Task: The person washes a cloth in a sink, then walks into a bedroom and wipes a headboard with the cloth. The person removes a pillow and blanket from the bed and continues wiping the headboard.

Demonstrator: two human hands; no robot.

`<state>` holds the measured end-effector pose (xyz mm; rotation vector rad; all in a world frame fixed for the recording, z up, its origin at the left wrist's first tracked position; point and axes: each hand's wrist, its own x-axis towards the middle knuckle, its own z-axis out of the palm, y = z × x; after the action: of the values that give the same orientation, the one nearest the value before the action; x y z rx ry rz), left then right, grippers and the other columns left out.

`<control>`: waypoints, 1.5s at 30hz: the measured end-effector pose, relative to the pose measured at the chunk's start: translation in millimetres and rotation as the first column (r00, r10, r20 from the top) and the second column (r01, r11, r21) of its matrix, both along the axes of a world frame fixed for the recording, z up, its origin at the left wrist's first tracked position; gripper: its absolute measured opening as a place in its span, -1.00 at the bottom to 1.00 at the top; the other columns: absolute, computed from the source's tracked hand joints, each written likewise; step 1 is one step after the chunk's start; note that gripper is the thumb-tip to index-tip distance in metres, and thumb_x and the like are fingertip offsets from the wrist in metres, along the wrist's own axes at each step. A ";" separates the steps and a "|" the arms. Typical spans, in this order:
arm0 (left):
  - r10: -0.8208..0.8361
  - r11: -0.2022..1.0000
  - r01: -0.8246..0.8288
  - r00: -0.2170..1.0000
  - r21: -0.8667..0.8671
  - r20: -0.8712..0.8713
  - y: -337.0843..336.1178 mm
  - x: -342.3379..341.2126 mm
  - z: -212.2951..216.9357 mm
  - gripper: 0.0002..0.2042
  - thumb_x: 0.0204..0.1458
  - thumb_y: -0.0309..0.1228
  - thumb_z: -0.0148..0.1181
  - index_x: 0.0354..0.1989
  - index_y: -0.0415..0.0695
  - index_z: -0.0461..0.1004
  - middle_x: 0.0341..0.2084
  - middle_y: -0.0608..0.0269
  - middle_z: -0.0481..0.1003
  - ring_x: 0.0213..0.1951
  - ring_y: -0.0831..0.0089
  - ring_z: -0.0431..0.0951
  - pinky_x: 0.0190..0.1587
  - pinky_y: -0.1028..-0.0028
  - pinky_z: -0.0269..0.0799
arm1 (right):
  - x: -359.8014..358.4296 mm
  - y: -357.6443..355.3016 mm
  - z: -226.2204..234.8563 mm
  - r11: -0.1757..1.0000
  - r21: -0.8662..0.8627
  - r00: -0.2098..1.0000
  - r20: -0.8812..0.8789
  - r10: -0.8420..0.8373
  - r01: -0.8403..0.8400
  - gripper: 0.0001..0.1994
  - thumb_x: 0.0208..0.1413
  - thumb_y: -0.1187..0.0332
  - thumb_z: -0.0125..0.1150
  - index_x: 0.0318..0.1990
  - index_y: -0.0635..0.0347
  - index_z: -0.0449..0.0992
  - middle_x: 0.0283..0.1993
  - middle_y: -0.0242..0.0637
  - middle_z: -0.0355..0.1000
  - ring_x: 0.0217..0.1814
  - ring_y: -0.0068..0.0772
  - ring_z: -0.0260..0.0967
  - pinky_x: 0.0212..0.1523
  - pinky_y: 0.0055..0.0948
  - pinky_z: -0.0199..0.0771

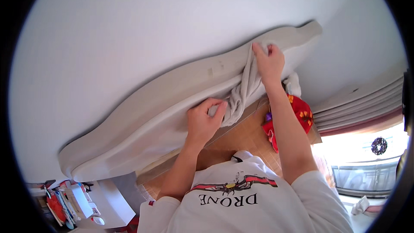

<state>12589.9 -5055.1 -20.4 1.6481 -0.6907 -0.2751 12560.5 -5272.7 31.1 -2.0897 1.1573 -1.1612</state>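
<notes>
A beige-grey cloth [238, 96] hangs bunched and twisted in front of a long curved headboard [181, 77]. My right hand [271, 65], higher and further right, pinches the upper part of the cloth near the headboard's top edge. Lower down, my left hand [203, 121] is closed, thumb and fingers curled together at the cloth's left side. Between the two hands the fabric droops in loose folds. The cloth and the headboard have nearly the same colour. Some of the left fingertips are hidden behind the thumb.
A pale wall [129, 30] rises behind the headboard. Below lies a brown woven mat [241, 136], with a red patterned fabric item [302, 114] beside my right forearm. Grey curtains [358, 103] and a bright window are on the right. Books and small items [64, 205] crowd the lower left.
</notes>
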 end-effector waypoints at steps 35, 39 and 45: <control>-0.132 0.969 0.151 0.986 0.198 -0.106 -8.9 -16.2 -0.9 -0.82 -0.04 -0.32 0.22 -0.41 -0.21 0.55 -0.72 0.28 0.47 -0.69 0.69 0.36 -0.60 0.57 0.26 | -3.8 6.8 -16.0 0.997 0.018 0.994 0.074 0.076 -0.078 -0.58 -0.13 0.11 0.27 -0.52 0.38 0.35 -0.55 0.00 0.32 -0.50 -0.09 0.23 -0.37 -0.25 0.29; -0.226 0.971 0.236 0.955 0.033 -0.193 -23.4 -32.2 -5.5 -0.81 -0.03 -0.32 0.21 -0.38 -0.22 0.54 -0.68 0.30 0.48 -0.65 0.72 0.35 -0.59 0.60 0.25 | -4.2 -12.2 15.0 0.998 0.013 0.998 -0.006 0.065 -0.065 -0.60 -0.11 0.11 0.26 -0.42 0.35 0.41 -0.48 0.01 0.38 -0.39 -0.03 0.34 -0.28 -0.24 0.32; -0.338 0.941 0.335 0.925 -0.044 -0.172 -35.3 -43.1 -9.9 -0.82 0.01 -0.34 0.18 -0.33 -0.20 0.53 -0.63 0.35 0.49 -0.66 0.72 0.32 -0.60 0.61 0.24 | -16.5 -17.2 8.3 0.981 -0.101 0.983 -0.105 0.153 -0.164 -0.58 -0.13 0.09 0.27 -0.23 0.26 0.46 -0.31 -0.11 0.44 -0.21 -0.05 0.39 -0.18 -0.25 0.36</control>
<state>12546.8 -5090.4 -30.3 1.4645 -0.8358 -0.6563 12544.0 -5290.0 39.4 -2.2977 0.9673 -1.0813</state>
